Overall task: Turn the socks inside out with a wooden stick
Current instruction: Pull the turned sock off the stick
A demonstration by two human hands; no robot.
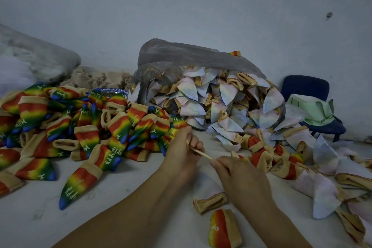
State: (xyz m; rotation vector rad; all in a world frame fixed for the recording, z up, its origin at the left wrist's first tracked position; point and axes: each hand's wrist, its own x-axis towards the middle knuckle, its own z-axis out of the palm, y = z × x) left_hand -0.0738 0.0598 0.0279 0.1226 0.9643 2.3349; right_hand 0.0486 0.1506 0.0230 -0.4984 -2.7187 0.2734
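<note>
Left hand (181,151) and right hand (239,177) grip wooden stick (202,154), ends hidden

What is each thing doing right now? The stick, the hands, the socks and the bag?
Stick: bare, held between both hands.
Left hand: grips the stick.
Right hand: pinches the stick's end.
Rainbow socks: piled at left, print outward.
Pale socks: inside out, spilling from the bag.
Bag: on its side, mouth open.

Blue chair (304,86) rt, plastic bag (181,56)
</note>
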